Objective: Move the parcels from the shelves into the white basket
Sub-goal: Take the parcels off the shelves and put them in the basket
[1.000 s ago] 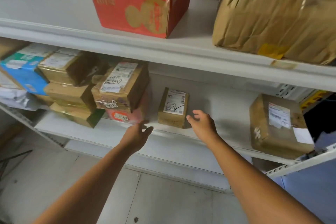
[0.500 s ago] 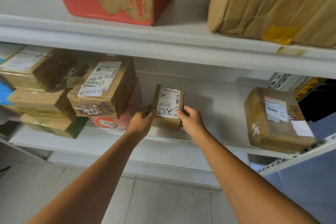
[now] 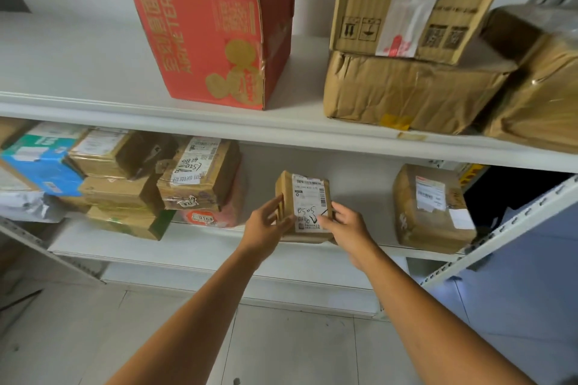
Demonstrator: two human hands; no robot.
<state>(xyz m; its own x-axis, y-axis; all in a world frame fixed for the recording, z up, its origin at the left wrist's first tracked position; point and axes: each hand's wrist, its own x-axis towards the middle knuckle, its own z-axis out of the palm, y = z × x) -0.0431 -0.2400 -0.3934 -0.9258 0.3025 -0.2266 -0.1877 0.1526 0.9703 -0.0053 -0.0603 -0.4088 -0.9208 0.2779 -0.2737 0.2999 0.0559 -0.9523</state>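
Observation:
A small brown parcel (image 3: 308, 197) with a white label marked "0505" is at the front of the lower shelf (image 3: 200, 248). My left hand (image 3: 266, 228) grips its left side, and my right hand (image 3: 345, 225) grips its right side with the thumb on the label. The parcel is tilted up towards me; I cannot tell whether its base still touches the shelf. More taped brown parcels (image 3: 197, 175) are stacked to the left on the same shelf. Another brown parcel (image 3: 431, 209) lies to the right. The white basket is out of view.
The upper shelf (image 3: 93, 106) bears a red carton (image 3: 215, 31) and large brown boxes (image 3: 409, 91). A blue and green box (image 3: 40, 162) and a grey bag (image 3: 25, 203) sit at the far left. A perforated metal shelf rail (image 3: 500, 228) runs on the right. Grey tiled floor lies below.
Both hands reached in from the shelf edge, closed on the small parcel's sides and tipped it up towards me. The camera view has risen, showing more of the upper shelf.

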